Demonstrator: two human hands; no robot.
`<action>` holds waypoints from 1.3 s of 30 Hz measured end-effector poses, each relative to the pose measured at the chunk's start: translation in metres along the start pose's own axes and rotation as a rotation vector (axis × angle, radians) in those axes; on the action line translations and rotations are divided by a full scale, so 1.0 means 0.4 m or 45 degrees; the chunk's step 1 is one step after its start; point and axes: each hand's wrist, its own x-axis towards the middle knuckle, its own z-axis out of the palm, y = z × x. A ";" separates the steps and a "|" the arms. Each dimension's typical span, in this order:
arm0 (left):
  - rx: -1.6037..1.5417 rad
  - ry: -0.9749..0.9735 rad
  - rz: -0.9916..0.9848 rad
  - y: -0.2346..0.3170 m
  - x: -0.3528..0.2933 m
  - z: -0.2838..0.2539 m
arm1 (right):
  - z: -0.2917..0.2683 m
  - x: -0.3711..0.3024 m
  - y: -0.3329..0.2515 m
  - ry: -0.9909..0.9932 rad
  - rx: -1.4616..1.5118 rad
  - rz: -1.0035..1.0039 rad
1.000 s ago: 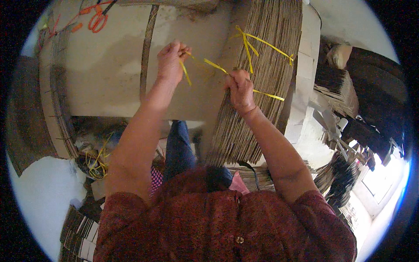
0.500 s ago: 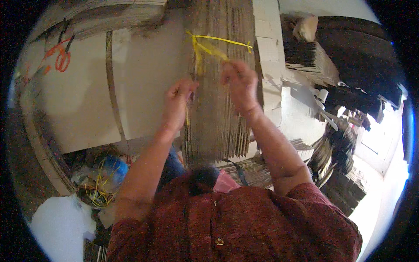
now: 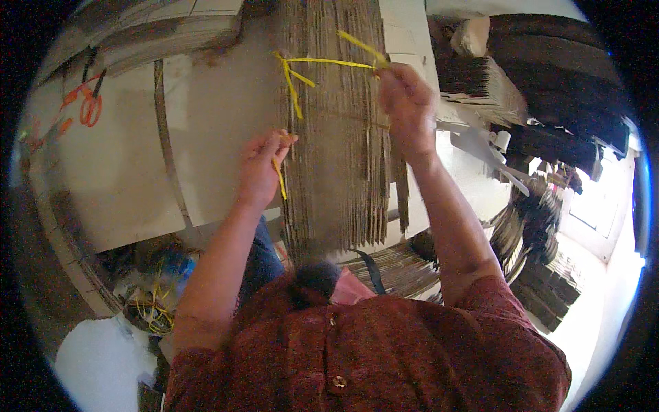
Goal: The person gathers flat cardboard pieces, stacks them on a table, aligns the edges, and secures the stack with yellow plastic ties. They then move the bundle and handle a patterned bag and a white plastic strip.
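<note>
A thick stack of brown cardboard (image 3: 336, 185), edges upward, is set on end in the centre of the frame, its upper part crossed by a knotted yellow band (image 3: 329, 62) with loose tails. At the stack's left edge, a yellow strip (image 3: 280, 180) is pinched in the fingers of the left hand (image 3: 261, 172), its end left hanging. At the right edge, another yellow strip (image 3: 358, 45) is pinched by the right hand (image 3: 412, 110), with its free end pointed to the upper left. The left of the frame is taken up by a broad pale board surface (image 3: 117, 158), crossed by a dark seam; orange-handled scissors (image 3: 90, 110) are laid near its upper left corner. In the lower left, tangled yellow strips (image 3: 154, 312) are heaped beside a white bulky item (image 3: 99, 360). At the right, dark piles (image 3: 549, 62) are seen, and the room is lit by a bright window (image 3: 594, 206).
</note>
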 end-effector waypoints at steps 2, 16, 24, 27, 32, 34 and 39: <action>0.007 0.040 -0.029 0.002 -0.003 0.010 | 0.095 0.002 0.088 -0.169 0.387 0.224; 1.279 0.112 -0.165 0.265 0.020 0.093 | 0.182 -0.006 0.342 -0.756 -0.949 -0.872; 0.946 0.057 0.015 0.246 0.092 -0.025 | 0.174 0.020 0.339 -0.936 -0.992 -0.664; 1.186 -0.150 -0.048 0.137 0.087 -0.099 | 0.169 0.025 0.387 -0.944 -1.043 -0.760; 1.160 -0.230 -0.320 0.116 0.106 -0.154 | 0.186 0.004 0.362 -0.953 -1.289 -1.001; 1.157 -0.210 -0.372 0.116 0.111 -0.158 | 0.201 -0.009 0.363 -0.869 -1.361 -1.032; 1.301 -0.433 -0.469 0.148 0.123 -0.152 | 0.206 -0.040 0.395 -0.602 -1.229 -1.105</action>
